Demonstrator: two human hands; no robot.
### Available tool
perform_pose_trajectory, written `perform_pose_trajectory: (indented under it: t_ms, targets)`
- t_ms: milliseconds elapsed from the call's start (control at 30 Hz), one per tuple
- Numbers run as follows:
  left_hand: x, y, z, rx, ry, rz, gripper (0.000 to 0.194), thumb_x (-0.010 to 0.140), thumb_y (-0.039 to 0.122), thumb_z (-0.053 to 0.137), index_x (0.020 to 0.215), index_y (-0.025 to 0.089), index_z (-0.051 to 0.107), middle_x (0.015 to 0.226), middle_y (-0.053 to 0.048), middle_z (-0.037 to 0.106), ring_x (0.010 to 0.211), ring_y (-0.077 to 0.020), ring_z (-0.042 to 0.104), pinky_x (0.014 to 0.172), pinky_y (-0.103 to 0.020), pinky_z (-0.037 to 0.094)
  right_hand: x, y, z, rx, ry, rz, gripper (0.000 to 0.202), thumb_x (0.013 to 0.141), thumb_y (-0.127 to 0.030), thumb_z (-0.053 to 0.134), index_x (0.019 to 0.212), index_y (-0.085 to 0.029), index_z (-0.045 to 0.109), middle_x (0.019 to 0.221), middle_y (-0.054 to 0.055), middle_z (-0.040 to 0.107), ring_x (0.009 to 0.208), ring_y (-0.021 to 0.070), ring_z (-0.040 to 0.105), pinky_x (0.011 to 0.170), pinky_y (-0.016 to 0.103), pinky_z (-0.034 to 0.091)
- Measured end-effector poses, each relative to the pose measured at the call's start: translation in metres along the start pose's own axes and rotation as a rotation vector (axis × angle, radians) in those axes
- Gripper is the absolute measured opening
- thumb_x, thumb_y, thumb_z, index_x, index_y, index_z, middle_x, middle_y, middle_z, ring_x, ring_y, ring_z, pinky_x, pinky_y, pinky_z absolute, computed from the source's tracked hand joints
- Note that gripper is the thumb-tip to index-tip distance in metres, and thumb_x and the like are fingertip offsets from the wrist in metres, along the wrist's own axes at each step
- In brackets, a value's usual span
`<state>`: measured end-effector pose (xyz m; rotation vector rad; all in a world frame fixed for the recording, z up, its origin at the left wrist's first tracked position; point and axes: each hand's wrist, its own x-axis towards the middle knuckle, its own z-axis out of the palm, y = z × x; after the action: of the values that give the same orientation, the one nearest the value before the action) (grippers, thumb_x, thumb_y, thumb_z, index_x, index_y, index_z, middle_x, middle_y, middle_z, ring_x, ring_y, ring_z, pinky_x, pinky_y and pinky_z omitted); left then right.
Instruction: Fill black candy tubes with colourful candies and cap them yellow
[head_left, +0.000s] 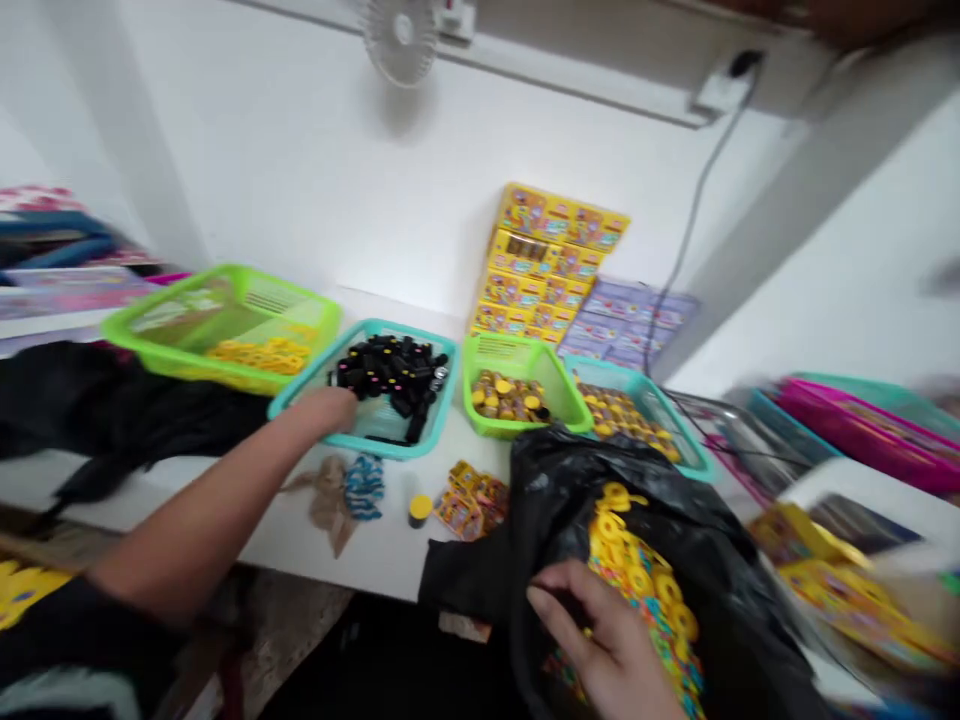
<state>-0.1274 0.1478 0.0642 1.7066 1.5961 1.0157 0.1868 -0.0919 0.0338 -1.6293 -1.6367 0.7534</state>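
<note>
My left hand (334,408) reaches over the near left rim of a teal basket (345,442) of small black pieces (390,368); its fingers are blurred and partly hidden. My right hand (592,620) is at the mouth of a black plastic bag (555,480), thumb and index finger curled close together; anything between them is too small to make out. Yellow ring-shaped pieces (637,575) and small colourful bits lie in the bag. On the white table between the hands stand a small yellow-capped jar (420,511) and some printed yellow packets (472,500).
A green basket (300,300) with yellow pieces is at the left. Beyond the bag are a small green basket (487,425) and another teal basket (701,455) of yellow-capped items. Yellow printed cards (540,265) lean on the wall. A cable (694,215) hangs down at the right.
</note>
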Motion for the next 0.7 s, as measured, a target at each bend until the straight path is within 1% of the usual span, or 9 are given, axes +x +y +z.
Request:
perform_pose_trajectory:
  t_ms: [100, 167, 267, 300, 333, 400, 433, 567, 700]
  targets:
    - [-0.001, 0.006, -0.004, 0.274, -0.126, -0.030, 0.031, 0.068, 0.011, 0.063, 0.047, 0.013, 0.041, 0.043, 0.007, 0.030, 0.080, -0.0229, 0.062, 0.086, -0.037, 0.041, -0.002, -0.008, 0.002, -0.005, 0.039, 0.005, 0.018, 0.087, -0.039, 0.060, 0.080, -0.023, 0.065, 0.076, 0.003, 0.066, 0.071, 0.0183, 0.062, 0.063, 0.029, 0.048]
    - [-0.006, 0.020, -0.002, 0.393, -0.144, 0.006, 0.017, 0.071, 0.015, 0.059, 0.058, 0.013, 0.049, 0.049, 0.007, 0.032, 0.087, -0.0231, 0.060, 0.091, -0.042, 0.037, -0.001, -0.011, 0.001, -0.024, 0.104, -0.036, 0.014, 0.088, -0.034, 0.061, 0.081, -0.023, 0.063, 0.076, 0.002, 0.064, 0.071, 0.0165, 0.061, 0.064, 0.028, 0.047]
    - [-0.040, 0.053, 0.025, 0.460, -0.061, 0.153, 0.021, 0.069, 0.032, 0.067, 0.078, 0.019, 0.053, 0.059, 0.008, 0.042, 0.082, -0.0195, 0.058, 0.080, -0.031, 0.040, 0.001, -0.019, -0.004, -0.086, 0.226, -0.141, 0.009, 0.088, -0.031, 0.063, 0.091, -0.023, 0.062, 0.082, 0.002, 0.063, 0.074, 0.0162, 0.060, 0.068, 0.028, 0.048]
    - [-0.058, 0.065, 0.040, 0.327, -0.114, 0.269, 0.025, 0.070, 0.036, 0.068, 0.083, 0.020, 0.054, 0.065, 0.008, 0.050, 0.075, -0.0159, 0.057, 0.071, -0.024, 0.040, 0.001, -0.022, -0.006, -0.117, 0.255, -0.179, 0.015, 0.087, -0.031, 0.064, 0.100, -0.023, 0.062, 0.089, 0.004, 0.064, 0.079, 0.0174, 0.061, 0.072, 0.030, 0.049]
    - [-0.079, 0.077, 0.057, 0.117, -0.336, 0.324, 0.028, 0.071, 0.041, 0.069, 0.081, 0.021, 0.053, 0.065, 0.007, 0.054, 0.065, -0.0130, 0.055, 0.061, -0.021, 0.040, 0.001, -0.025, -0.008, -0.155, 0.269, -0.215, 0.025, 0.087, -0.031, 0.066, 0.110, -0.023, 0.060, 0.098, 0.006, 0.064, 0.087, 0.0193, 0.061, 0.078, 0.032, 0.050]
    - [-0.118, 0.095, 0.091, -0.266, -0.762, 0.275, 0.031, 0.075, 0.046, 0.068, 0.080, 0.019, 0.054, 0.068, 0.004, 0.059, 0.062, -0.0119, 0.055, 0.056, -0.021, 0.041, -0.001, -0.028, -0.012, -0.250, 0.241, -0.269, 0.040, 0.086, -0.030, 0.066, 0.123, -0.021, 0.054, 0.111, 0.010, 0.062, 0.101, 0.0231, 0.059, 0.087, 0.036, 0.049]
    - [-0.133, 0.102, 0.106, -0.366, -0.861, 0.208, 0.033, 0.074, 0.047, 0.069, 0.079, 0.019, 0.053, 0.064, 0.004, 0.058, 0.057, -0.0117, 0.054, 0.051, -0.021, 0.040, -0.003, -0.028, -0.015, -0.298, 0.208, -0.280, 0.041, 0.087, -0.028, 0.065, 0.125, -0.020, 0.053, 0.112, 0.011, 0.062, 0.103, 0.0241, 0.058, 0.088, 0.037, 0.049]
    - [-0.156, 0.110, 0.139, -0.505, -1.004, 0.072, 0.037, 0.074, 0.049, 0.070, 0.088, 0.018, 0.055, 0.063, 0.003, 0.058, 0.053, -0.0125, 0.056, 0.045, -0.022, 0.042, -0.011, -0.011, -0.037, -0.490, 0.089, -0.222, 0.026, 0.088, -0.025, 0.062, 0.112, -0.016, 0.062, 0.097, 0.011, 0.063, 0.089, 0.0226, 0.061, 0.078, 0.034, 0.050]
    - [-0.146, 0.105, 0.138, -0.473, -0.920, 0.085, 0.041, 0.073, 0.051, 0.071, 0.095, 0.017, 0.059, 0.073, 0.000, 0.062, 0.059, -0.0132, 0.060, 0.044, -0.020, 0.041, -0.009, 0.013, -0.064, -0.942, -0.068, 0.037, 0.014, 0.080, -0.020, 0.067, 0.091, -0.012, 0.069, 0.098, 0.016, 0.063, 0.096, 0.0293, 0.059, 0.081, 0.037, 0.049]
